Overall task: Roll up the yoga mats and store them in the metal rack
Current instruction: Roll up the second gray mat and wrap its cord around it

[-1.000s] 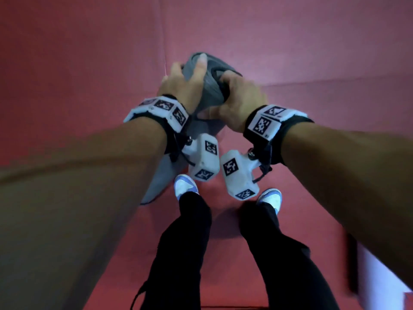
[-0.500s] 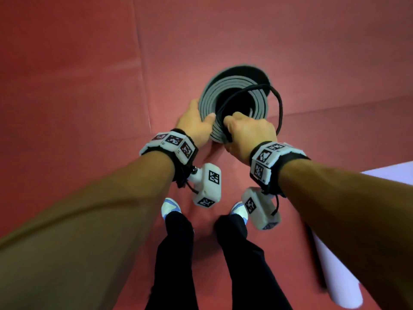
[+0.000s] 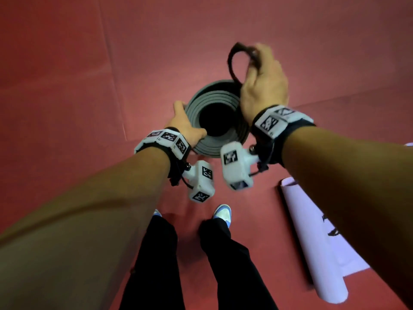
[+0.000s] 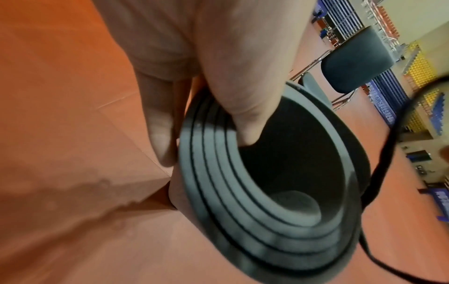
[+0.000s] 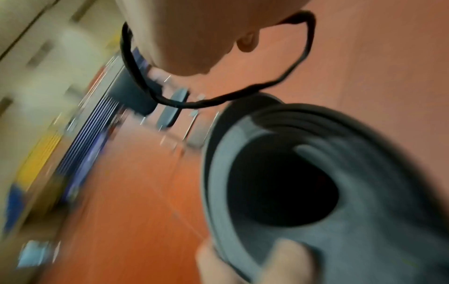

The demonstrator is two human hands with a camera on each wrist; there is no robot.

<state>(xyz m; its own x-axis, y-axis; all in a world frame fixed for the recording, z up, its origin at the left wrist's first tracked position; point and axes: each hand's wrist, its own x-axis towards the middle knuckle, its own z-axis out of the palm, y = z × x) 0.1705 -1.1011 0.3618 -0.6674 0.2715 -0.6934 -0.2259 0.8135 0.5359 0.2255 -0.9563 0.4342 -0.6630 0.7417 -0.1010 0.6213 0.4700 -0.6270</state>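
Grey mat point(image 3: 218, 121) stands on end on the red floor point(image 3: 67, 86), the left hand point(image 3: 185, 128) pinching its rim, thumb inside. The right hand point(image 3: 263, 86) grips the strap point(image 3: 232, 63) above it. Risk: that one-sided pinch is thin, so the loose coil could spring open or topple if the strap snags.

Our right hand point(image 3: 262, 86) has left the rim of the rolled grey mat point(image 3: 218, 145) and risen above its far edge, lifting the black strap point(image 3: 232, 63) into a raised loop where before the strap lay across the mat's open end. Our left hand point(image 3: 186, 128) has shifted so the thumb now hooks inside the roll. A rolled white mat point(image 3: 312, 231) on the red floor shows more fully at our right.
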